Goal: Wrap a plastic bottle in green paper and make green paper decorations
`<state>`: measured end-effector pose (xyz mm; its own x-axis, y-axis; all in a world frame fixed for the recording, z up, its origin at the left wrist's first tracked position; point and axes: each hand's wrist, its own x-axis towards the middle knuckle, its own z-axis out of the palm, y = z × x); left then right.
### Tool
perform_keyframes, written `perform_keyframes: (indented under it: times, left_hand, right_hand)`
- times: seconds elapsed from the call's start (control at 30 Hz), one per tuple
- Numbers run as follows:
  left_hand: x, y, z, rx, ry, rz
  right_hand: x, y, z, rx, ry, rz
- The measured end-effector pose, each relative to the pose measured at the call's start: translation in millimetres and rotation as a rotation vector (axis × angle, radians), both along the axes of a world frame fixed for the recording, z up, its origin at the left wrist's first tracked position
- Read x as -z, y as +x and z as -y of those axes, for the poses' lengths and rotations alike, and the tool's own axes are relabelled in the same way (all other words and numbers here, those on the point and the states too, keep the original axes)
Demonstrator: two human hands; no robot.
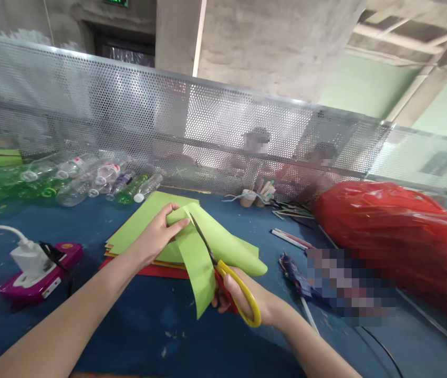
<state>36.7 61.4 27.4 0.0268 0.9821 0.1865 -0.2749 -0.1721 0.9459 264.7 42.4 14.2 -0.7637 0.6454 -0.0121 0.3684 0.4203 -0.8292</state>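
Note:
My left hand [168, 223] pinches the far edge of a light green sheet of paper [223, 231], thumb on top. In my right hand [239, 294] is a pair of scissors [242, 299] with one yellow and one red handle, my fingers in the loops. Its blades lie along a long cut in the sheet, pointing toward my left hand. A strip of the paper hangs down left of the blades, and the wider part curls to the right. Beneath lies a stack of coloured paper [136, 231] in green, orange and red.
Several plastic bottles [108, 178] lie at the back left. A purple power strip [45, 278] with a white plug sits at the left. A hot glue gun [298, 278] and a red plastic bag [384, 231] are at the right. Behind the perforated metal screen [128, 110] people are visible.

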Motion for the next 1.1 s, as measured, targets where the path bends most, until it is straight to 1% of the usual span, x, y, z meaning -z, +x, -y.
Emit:
perform_keyframes:
  times: [0.17,0.3,0.43,0.57,0.67,0.73,0.83,0.93,1.1]
  left_hand:
    - [-2.8,-1.9,3.3,0.082,-0.013,-0.064]
    - [-0.9,-3.4,1.8,0.108,-0.045,-0.072]
    - [2.0,-7.0,-1.3,0.105,-0.085,-0.056]
    - [0.8,-10.7,-2.1,0.101,-0.144,-0.07]
    - [-1.0,-11.0,-2.6,0.111,-0.124,-0.032]
    - [-0.9,-10.1,-3.7,0.087,-0.126,0.011]
    - [2.1,-8.6,-6.2,0.038,-0.128,0.039]
    - [6.6,-8.1,-8.8,0.004,-0.112,0.058]
    - [8.3,-9.0,-9.5,0.036,-0.088,0.038]
  right_hand:
    - [-1.1,1.5,-0.7,0.008,-0.022,0.015]
    - [0.5,2.2,-1.8,0.026,-0.025,0.025]
    - [0.3,2.4,-3.3,0.026,-0.045,0.034]
    - [1.8,3.5,-4.1,0.01,-0.027,0.031]
    - [6.6,4.3,-5.1,0.01,-0.018,0.023]
    - [10.5,4.3,-6.1,0.014,-0.032,0.016]
    - [14.9,3.4,-6.9,0.03,-0.065,0.003]
    - [15.8,1.9,-6.4,0.029,-0.078,-0.039]
    - [15.8,1.7,-6.2,0.018,-0.069,-0.062]
